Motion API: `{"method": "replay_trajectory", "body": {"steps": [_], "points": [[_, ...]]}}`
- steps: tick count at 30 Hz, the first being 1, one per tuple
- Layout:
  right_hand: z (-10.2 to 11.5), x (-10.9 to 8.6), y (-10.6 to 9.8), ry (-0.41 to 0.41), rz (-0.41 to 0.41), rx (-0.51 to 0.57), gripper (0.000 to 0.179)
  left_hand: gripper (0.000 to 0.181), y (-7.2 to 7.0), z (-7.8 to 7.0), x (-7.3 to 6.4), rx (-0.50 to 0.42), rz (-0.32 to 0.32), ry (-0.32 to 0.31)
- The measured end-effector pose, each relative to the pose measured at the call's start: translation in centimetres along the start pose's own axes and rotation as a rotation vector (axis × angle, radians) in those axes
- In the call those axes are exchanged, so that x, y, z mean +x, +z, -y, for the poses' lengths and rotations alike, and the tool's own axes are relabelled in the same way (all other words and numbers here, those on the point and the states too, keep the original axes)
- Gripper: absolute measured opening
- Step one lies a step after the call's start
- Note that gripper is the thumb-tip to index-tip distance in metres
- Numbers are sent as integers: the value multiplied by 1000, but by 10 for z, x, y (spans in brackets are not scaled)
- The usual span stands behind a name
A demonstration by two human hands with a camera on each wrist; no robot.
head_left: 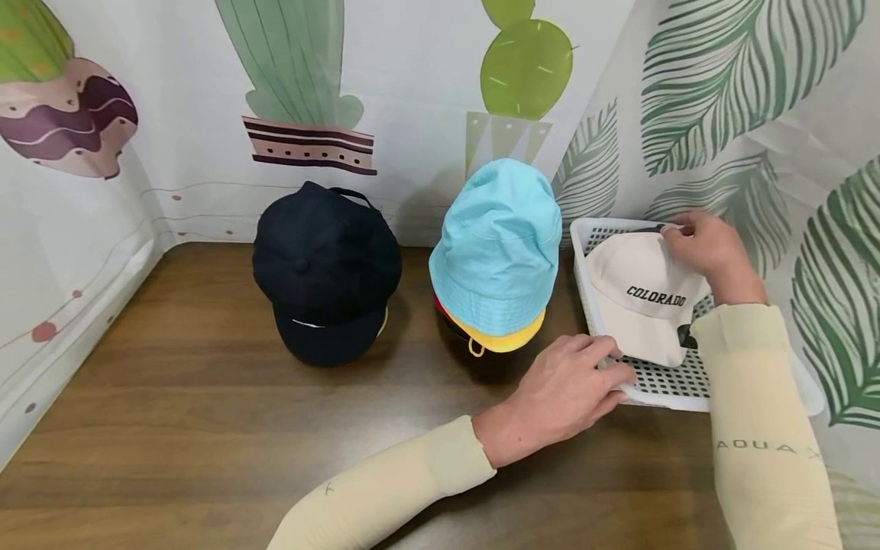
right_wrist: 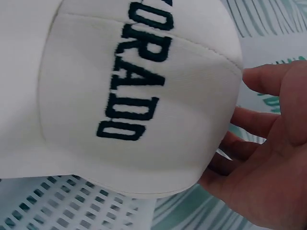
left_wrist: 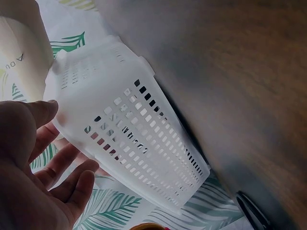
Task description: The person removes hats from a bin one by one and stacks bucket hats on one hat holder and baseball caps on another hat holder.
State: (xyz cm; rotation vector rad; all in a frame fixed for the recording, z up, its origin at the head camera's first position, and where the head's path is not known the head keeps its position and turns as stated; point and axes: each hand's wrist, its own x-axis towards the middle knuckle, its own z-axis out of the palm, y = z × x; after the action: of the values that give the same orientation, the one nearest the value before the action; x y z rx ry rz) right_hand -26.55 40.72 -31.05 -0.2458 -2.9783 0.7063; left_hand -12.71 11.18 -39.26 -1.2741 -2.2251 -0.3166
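Observation:
A white baseball cap (head_left: 635, 267) with dark COLORADO lettering lies in a white plastic basket (head_left: 670, 401), its brim toward the near side. My right hand (head_left: 708, 248) holds the cap at the back of its crown; in the right wrist view the thumb is at the crown's edge and the fingers (right_wrist: 254, 122) go behind it. Small dark parts show beside and behind the cap. My left hand (head_left: 567, 382) grips the basket's near left corner. In the left wrist view its thumb (left_wrist: 45, 112) lies on the rim, with the other fingers curled beside it.
Left of the basket stands a stack of hats, a light blue bucket hat (head_left: 505, 237) over a yellow one (head_left: 512, 340) with a cord loop. Farther left is a navy cap (head_left: 323, 267) over something pale. A printed cloth (head_left: 426, 92) hangs behind the wooden table (head_left: 206, 428).

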Motion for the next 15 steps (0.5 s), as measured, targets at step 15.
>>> {"method": "replay_trajectory", "body": {"steps": [15], "points": [[-9,-8,-1,13,33,54,64,13,-1,-2,1,33,7,10]]}}
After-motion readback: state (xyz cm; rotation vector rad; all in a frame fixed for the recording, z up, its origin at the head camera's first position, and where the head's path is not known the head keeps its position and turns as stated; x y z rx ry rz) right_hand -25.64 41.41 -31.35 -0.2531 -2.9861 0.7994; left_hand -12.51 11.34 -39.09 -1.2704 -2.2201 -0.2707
